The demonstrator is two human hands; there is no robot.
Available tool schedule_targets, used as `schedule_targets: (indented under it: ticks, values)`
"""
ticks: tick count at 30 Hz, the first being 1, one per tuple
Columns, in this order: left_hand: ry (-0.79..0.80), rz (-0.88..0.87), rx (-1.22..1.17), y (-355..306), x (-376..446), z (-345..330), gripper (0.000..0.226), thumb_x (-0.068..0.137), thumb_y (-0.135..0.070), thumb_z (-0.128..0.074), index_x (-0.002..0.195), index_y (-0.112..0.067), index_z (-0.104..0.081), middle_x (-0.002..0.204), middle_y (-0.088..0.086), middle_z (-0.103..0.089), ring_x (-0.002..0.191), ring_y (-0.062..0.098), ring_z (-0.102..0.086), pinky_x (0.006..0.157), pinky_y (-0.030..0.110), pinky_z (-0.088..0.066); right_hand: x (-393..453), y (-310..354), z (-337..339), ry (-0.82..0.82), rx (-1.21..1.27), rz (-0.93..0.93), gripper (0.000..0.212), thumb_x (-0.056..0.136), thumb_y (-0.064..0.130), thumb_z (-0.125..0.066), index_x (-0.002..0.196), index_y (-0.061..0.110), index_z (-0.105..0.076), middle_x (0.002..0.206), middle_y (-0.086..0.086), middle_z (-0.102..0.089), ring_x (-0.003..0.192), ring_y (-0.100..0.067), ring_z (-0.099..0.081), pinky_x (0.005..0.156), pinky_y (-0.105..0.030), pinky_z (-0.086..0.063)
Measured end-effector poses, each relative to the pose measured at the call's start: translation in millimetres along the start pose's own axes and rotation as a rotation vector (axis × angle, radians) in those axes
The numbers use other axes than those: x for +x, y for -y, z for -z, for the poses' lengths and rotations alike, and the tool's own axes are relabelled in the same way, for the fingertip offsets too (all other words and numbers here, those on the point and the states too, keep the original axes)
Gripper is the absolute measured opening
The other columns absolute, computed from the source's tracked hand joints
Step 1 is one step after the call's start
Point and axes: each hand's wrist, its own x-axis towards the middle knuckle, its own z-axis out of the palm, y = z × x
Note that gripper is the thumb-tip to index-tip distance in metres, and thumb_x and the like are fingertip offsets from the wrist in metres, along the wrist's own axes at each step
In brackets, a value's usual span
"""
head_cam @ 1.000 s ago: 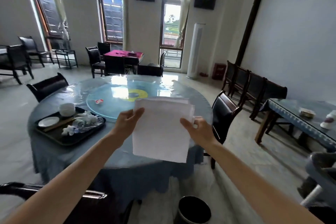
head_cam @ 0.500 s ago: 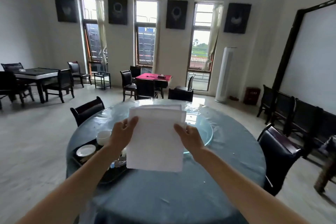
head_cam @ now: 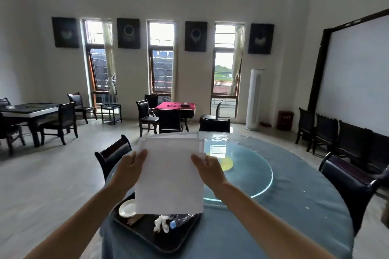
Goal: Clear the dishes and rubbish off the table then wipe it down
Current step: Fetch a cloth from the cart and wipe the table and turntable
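I hold a white cloth (head_cam: pixel 170 176) spread flat in the air above the near left part of the round table (head_cam: pixel 294 216). My left hand (head_cam: pixel 131 169) grips its left edge and my right hand (head_cam: pixel 207 169) grips its right edge. Below the cloth, a black tray (head_cam: pixel 151 237) sits on the blue tablecloth. On it lie a small white plate (head_cam: pixel 127 208), a crumpled white tissue (head_cam: pixel 161 223), a crushed plastic bottle (head_cam: pixel 181 219) and a brown stick-like item. The cloth hides the tray's far part.
A glass turntable (head_cam: pixel 248 172) with a yellow centre covers the table's middle. Dark chairs stand at the left (head_cam: pixel 113 153), far (head_cam: pixel 214 125) and right (head_cam: pixel 347 183) sides. More tables and chairs fill the room behind.
My view has swung right around the table and lifted, so the tray now lies directly under the cloth. Both hands keep the same grip on the cloth.
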Motion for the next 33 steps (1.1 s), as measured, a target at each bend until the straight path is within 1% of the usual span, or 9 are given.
schedule_targets:
  ticks: [4,6,9,12,16,19,24,30,33]
  values:
    - [0.056,0.005,-0.055,32.1,27.9,63.1,0.03,0.106,-0.026,-0.043,0.1,-0.006,-0.065,0.081,0.011,-0.067,0.076,0.026,-0.064,0.066,0.035,-0.055,1.3,14.9,-71.8,0.005,-0.027,-0.001,0.04,0.101,0.033,-0.06,0.098,-0.005,-0.07,0.084,-0.019,-0.07,0.076,-0.02,-0.058,0.07,-0.035,-0.046]
    - [0.065,0.034,-0.127,48.6,39.4,85.6,0.03,0.107,-0.019,-0.041,0.103,-0.001,-0.065,0.086,0.013,-0.066,0.079,0.026,-0.064,0.073,0.039,-0.055,6.2,15.8,-105.3,0.0,-0.047,-0.013,0.037,0.103,0.033,-0.057,0.103,-0.001,-0.071,0.094,-0.023,-0.072,0.079,-0.021,-0.061,0.074,-0.036,-0.049]
    - [0.063,0.113,-0.224,80.2,56.1,111.5,0.03,0.107,-0.012,-0.04,0.097,0.0,-0.065,0.091,0.017,-0.065,0.085,0.029,-0.062,0.085,0.046,-0.051,15.4,7.4,-158.7,-0.009,-0.054,-0.071,0.03,0.104,0.029,-0.054,0.102,0.004,-0.07,0.091,-0.012,-0.068,0.083,-0.023,-0.062,0.077,-0.036,-0.049]
    - [0.052,0.21,-0.162,129.5,72.1,134.8,0.031,0.106,-0.013,-0.041,0.1,0.005,-0.065,0.093,0.017,-0.065,0.086,0.028,-0.061,0.082,0.04,-0.048,22.0,-20.9,-215.6,-0.006,0.001,-0.173,0.024,0.103,0.016,-0.052,0.084,0.012,-0.067,0.073,0.003,-0.063,0.067,-0.01,-0.058,0.063,-0.025,-0.045]
    - [0.073,0.301,-0.077,206.6,96.6,166.0,0.032,0.105,-0.015,-0.041,0.095,-0.011,-0.072,0.097,0.011,-0.072,0.089,0.026,-0.066,0.078,0.035,-0.05,35.9,-68.7,-284.1,0.049,0.049,-0.297,0.026,0.103,0.01,-0.049,0.086,0.015,-0.068,0.072,0.011,-0.07,0.069,-0.005,-0.064,0.06,-0.015,-0.05]
    - [0.077,0.399,-0.023,261.5,122.9,189.9,0.035,0.105,-0.02,-0.045,0.087,-0.011,-0.073,0.087,0.004,-0.071,0.079,0.017,-0.064,0.069,0.029,-0.049,55.1,-98.5,-332.4,0.111,0.048,-0.38,0.022,0.105,0.017,-0.048,0.1,0.015,-0.069,0.098,-0.005,-0.075,0.094,-0.023,-0.071,0.087,-0.038,-0.058]
    - [0.107,0.477,-0.023,335.6,158.0,222.7,0.034,0.104,-0.022,-0.047,0.088,-0.006,-0.073,0.08,-0.001,-0.068,0.076,0.014,-0.061,0.07,0.03,-0.047,86.7,-126.0,-397.3,0.182,0.055,-0.412,0.019,0.105,0.017,-0.049,0.11,0.011,-0.067,0.107,-0.012,-0.074,0.1,-0.028,-0.071,0.091,-0.046,-0.059]
    - [0.098,0.519,-0.035,403.0,198.1,257.8,0.027,0.104,-0.028,-0.05,0.091,-0.016,-0.07,0.083,-0.012,-0.068,0.083,0.01,-0.061,0.075,0.032,-0.051,120.3,-142.5,-467.6,0.163,-0.002,-0.477,0.018,0.104,0.022,-0.054,0.097,0.016,-0.069,0.094,-0.007,-0.076,0.086,-0.021,-0.074,0.078,-0.039,-0.062]
    - [0.116,0.496,-0.022,437.3,232.2,280.9,0.02,0.104,-0.029,-0.05,0.102,-0.021,-0.069,0.099,-0.002,-0.072,0.093,0.016,-0.067,0.088,0.04,-0.053,154.3,-150.8,-506.3,0.135,-0.024,-0.475,0.02,0.104,0.023,-0.054,0.093,0.017,-0.07,0.08,0.006,-0.076,0.071,-0.005,-0.071,0.059,-0.02,-0.056]
